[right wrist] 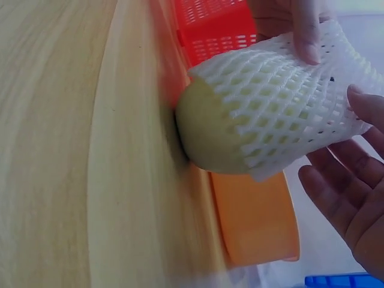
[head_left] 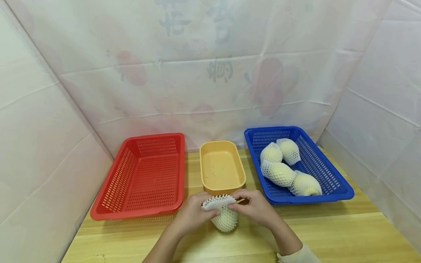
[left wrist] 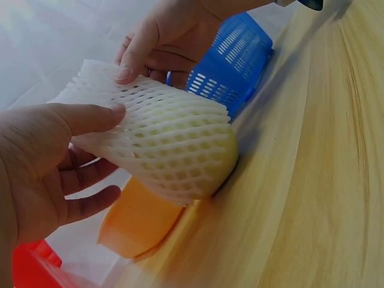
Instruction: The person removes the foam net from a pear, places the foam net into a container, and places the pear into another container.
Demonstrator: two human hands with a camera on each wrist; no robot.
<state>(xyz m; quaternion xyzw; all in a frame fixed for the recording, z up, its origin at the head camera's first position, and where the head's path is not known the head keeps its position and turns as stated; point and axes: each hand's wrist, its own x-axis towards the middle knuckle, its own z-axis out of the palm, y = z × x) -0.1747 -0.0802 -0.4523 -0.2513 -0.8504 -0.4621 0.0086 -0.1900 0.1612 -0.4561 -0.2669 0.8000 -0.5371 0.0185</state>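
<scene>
A pale yellow-green fruit (right wrist: pixel 207 129) stands on the wooden table in front of me, partly inside a white foam net sleeve (head_left: pixel 225 217). Its lower end shows bare below the net in the right wrist view. My left hand (head_left: pixel 193 214) pinches the sleeve's upper rim from the left, thumb on the near side. From the right, my right hand (head_left: pixel 254 208) pinches the same rim between thumb and fingers. Above the fruit the loose top of the net stands gathered between both hands. Some fingertips are hidden behind the net.
To the left is a red perforated basket (head_left: pixel 154 179). Just beyond my hands sits a yellow-orange tray (head_left: pixel 222 166). A blue basket (head_left: pixel 329 175) at the right holds several net-wrapped fruits (head_left: pixel 279 174). White cloth (head_left: pixel 197 84) hangs at the back and sides.
</scene>
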